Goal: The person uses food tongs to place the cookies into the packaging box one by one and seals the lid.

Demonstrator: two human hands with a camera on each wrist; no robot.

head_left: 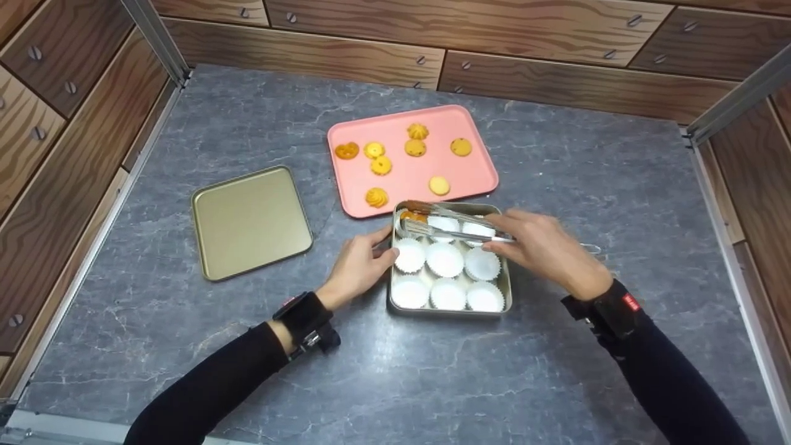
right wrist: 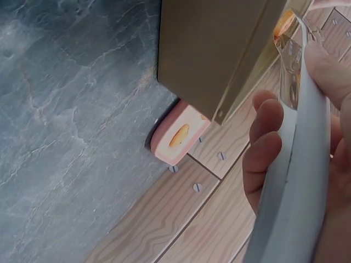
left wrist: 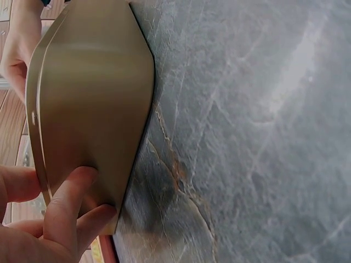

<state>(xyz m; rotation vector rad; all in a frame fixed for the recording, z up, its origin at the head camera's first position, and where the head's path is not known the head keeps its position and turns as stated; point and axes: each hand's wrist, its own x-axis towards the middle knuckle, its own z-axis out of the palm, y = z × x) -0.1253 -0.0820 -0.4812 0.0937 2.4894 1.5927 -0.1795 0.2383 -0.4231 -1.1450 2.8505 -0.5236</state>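
Observation:
A square metal tin (head_left: 448,313) holds white paper cups (head_left: 444,260) in rows. My left hand (head_left: 357,269) grips the tin's left side; in the left wrist view its fingertips (left wrist: 82,178) press the outer wall near the rim. From the right, my right hand (head_left: 542,248) holds metal tongs (head_left: 454,234) with white grips over the tin's far row. The tongs' ends reach the far left cup, where a brown-orange cookie (head_left: 413,216) lies between them, partly hidden. In the right wrist view, fingers and thumb wrap the tongs' white handle (right wrist: 299,159).
Behind the tin, a pink tray (head_left: 408,179) carries several cookies, among them a pretzel-shaped one (head_left: 346,151), swirled ones and round ones. To the left lies a flat gold lid (head_left: 252,222). Wood-patterned panels (head_left: 371,49) enclose the grey marbled table (head_left: 395,383).

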